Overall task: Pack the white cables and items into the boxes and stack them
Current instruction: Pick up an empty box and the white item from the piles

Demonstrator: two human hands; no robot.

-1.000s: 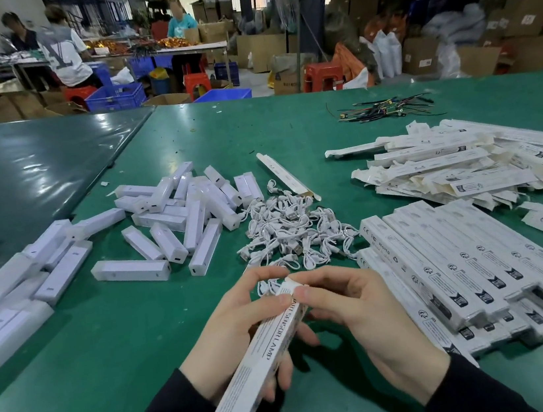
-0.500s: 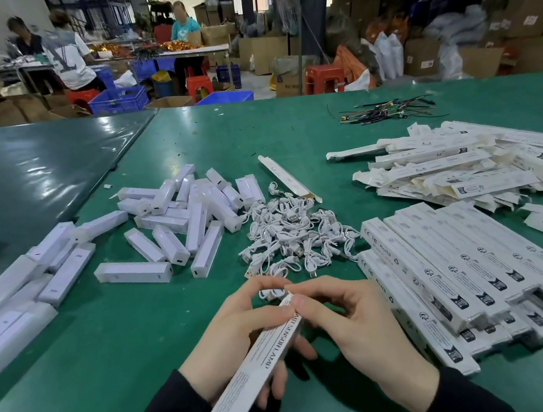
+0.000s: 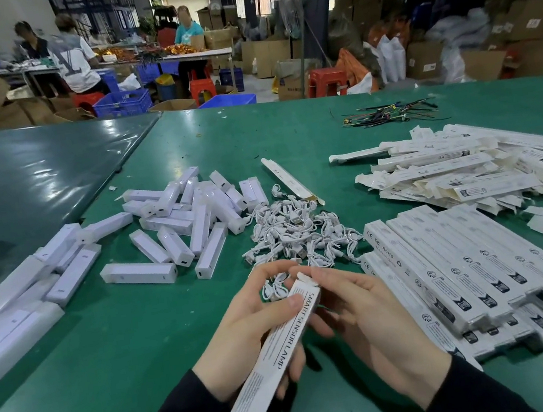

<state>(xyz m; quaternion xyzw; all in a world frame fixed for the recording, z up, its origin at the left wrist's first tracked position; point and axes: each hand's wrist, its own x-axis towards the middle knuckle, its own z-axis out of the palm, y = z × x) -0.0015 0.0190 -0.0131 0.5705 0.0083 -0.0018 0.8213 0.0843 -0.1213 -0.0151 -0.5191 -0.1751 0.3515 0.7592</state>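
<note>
Box (image 3: 283,349) flap end lifted; left hand (image 3: 244,327) grips, right hand (image 3: 363,311) pinches flap.

On the table (image 3: 287,127) the pile of cables (image 3: 296,233) lies in the middle. Left of it lie the lamp bars (image 3: 192,216) in a loose heap, and more bars (image 3: 19,294) further left, near the edge. Right of the cables the packed boxes (image 3: 471,269) lie side by side in a stack — behind them a heap of flat boxes (image 3: 464,163). One flat box (image 3: 291,180) lies just behind the cables. Far behind, some wires (image 3: 389,114). Before the cables, both hands (image 3: 254,322) (image 3: 371,317) hold one box (image 3: 282,353).
</note>
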